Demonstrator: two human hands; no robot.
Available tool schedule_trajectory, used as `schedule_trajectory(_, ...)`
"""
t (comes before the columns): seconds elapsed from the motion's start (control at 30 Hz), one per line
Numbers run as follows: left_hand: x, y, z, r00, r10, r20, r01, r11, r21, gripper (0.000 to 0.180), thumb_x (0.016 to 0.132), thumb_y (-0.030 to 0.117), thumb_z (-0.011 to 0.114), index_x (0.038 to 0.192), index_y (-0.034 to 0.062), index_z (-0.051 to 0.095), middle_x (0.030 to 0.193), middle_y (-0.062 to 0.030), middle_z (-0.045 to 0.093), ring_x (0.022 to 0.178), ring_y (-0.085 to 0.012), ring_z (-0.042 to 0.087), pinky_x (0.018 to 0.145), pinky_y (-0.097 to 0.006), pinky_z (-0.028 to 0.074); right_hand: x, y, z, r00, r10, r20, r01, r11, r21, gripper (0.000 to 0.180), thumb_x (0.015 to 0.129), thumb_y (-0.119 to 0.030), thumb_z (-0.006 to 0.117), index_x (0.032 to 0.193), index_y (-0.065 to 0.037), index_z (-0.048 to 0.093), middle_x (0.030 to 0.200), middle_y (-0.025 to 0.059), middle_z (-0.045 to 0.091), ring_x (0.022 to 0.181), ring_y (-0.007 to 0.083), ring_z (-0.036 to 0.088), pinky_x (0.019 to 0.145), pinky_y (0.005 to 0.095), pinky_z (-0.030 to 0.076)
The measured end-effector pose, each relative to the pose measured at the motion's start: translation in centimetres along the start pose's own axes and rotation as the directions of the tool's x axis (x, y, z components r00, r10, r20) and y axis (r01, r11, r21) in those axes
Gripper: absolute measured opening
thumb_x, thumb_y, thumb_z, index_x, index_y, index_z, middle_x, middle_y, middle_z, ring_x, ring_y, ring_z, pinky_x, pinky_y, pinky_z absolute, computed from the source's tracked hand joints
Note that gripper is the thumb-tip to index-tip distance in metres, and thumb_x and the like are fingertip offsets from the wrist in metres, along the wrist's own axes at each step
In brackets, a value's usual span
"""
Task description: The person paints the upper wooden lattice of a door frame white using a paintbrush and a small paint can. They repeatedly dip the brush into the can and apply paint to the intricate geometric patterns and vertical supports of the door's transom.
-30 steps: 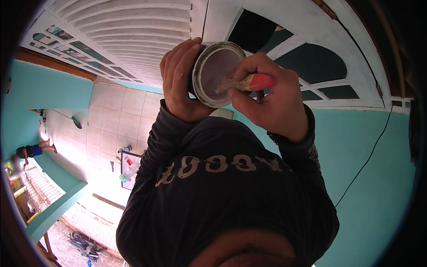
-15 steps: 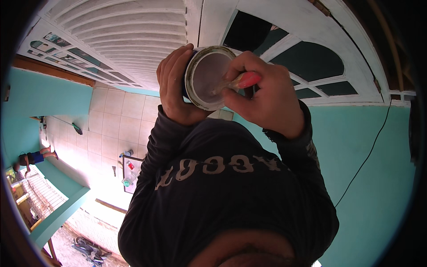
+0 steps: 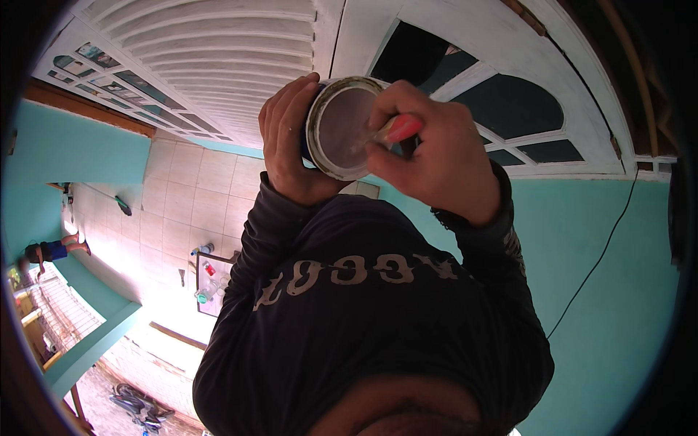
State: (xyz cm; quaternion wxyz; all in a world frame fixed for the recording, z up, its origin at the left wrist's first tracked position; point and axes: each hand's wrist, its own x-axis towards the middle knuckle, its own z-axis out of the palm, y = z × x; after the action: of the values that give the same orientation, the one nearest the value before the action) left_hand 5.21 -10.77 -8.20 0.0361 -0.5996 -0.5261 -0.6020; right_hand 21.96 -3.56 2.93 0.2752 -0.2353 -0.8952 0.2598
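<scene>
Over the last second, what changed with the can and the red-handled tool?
Little changed. The left hand keeps its grip around the open can, and the right hand keeps the red-handled tool dipped inside. Both drifted slightly left in view. White louvred door behind stayed put.

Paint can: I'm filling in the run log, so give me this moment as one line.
left hand: holds paint can | right hand: grips red-handled tool, tip inside can | backdrop: white door
</scene>
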Motion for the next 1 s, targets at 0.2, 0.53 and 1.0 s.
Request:
schedule_trajectory(0.2,-0.5,0.0,0.0,0.997,-0.071,0.005,0.071,0.996,-0.046,0.099,0.062,0.035,0.096,0.140,-0.0028,0.050,0.136,-0.0246,0.061,0.123,-0.0397,0.061,0.107,-0.048,0.043,0.5,-0.3,0.3,0.996,-0.053,0.065,0.051,0.998,0.035,0.025,0.075,-0.008,0.075,0.095,-0.009,0.060,0.073,0.0062,0.064,0.057,0.0247,0.063,0.055,0.0325,0.048)
schedule_trajectory(0.53,-0.4,0.2,0.5,0.996,-0.093,0.004,0.093,0.995,-0.029,0.104,0.059,0.037,0.098,0.142,-0.0027,0.049,0.137,-0.0242,0.060,0.125,-0.0397,0.059,0.108,-0.048,0.043,0.9,0.4,-0.1,0.998,-0.063,0.018,0.063,0.998,-0.011,0.025,0.075,-0.009,0.075,0.095,-0.008,0.060,0.072,0.0055,0.063,0.053,0.0215,0.062,0.052,0.0323,0.047)
schedule_trajectory(1.0,-0.4,-0.1,1.7,0.991,-0.124,0.048,0.128,0.987,-0.095,0.103,0.059,0.037,0.097,0.142,-0.0029,0.049,0.137,-0.0244,0.061,0.125,-0.0396,0.060,0.108,-0.048,0.043,0.6,1.0,-1.2,0.998,-0.023,0.057,0.025,0.999,-0.039,0.023,0.077,-0.011,0.074,0.095,-0.009,0.060,0.071,0.0066,0.064,0.056,0.0245,0.064,0.054,0.0332,0.048)
